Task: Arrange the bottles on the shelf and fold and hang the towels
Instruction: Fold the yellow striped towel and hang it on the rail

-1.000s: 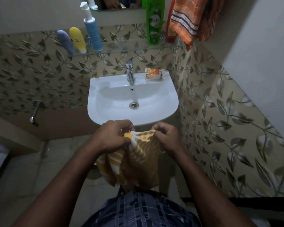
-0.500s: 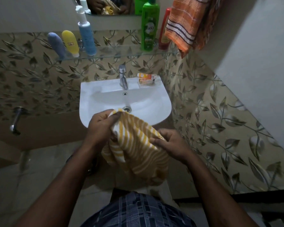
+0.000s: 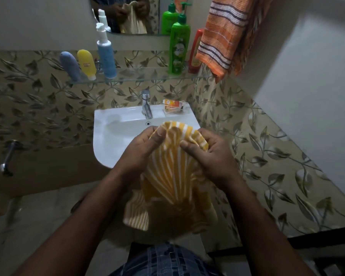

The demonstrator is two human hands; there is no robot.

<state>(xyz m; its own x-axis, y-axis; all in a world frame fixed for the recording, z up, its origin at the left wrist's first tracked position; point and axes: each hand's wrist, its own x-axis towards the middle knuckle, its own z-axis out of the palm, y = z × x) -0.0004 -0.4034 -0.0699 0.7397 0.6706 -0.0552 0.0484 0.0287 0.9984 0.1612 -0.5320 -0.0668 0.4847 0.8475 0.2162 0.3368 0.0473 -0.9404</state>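
While both hands bunch its top edge, the yellow-and-white striped cloth towel point(image 3: 173, 176) hangs below the grip, in front of the near rim of the white ceramic sink point(image 3: 112, 136). The left hand point(image 3: 143, 146) pinches the towel's left side and the right hand point(image 3: 209, 156) its right. Each grip is closed on fabric, and the rest drapes between the forearms.

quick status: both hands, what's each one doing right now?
Left hand: closed, gripping the top edge of the yellow striped towel.
Right hand: closed, gripping the same towel at its upper right edge.
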